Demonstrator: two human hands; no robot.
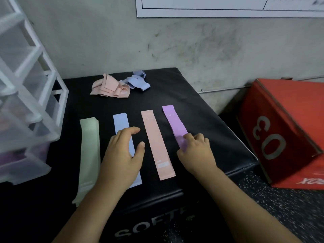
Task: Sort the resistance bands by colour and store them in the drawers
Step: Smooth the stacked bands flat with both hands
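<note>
Four flat bands lie side by side on the black soft box (201, 109): a green stack (89, 146), a blue band (121, 123), a pink band (156, 142) and a purple band (172, 120). My left hand (122, 155) hovers over or rests on the blue band, fingers relaxed and spread. My right hand (196, 151) pinches the near end of the purple band. At the back of the box lies a loose heap of pink bands (108, 87) tangled with blue bands (137, 81). The white plastic drawer unit (29, 95) stands at the left.
A red box marked 03 (284, 132) sits on the speckled floor at the right. A grey concrete wall (157, 41) with a white sheet (228, 7) rises behind. The lowest drawers show faint pink and purple contents.
</note>
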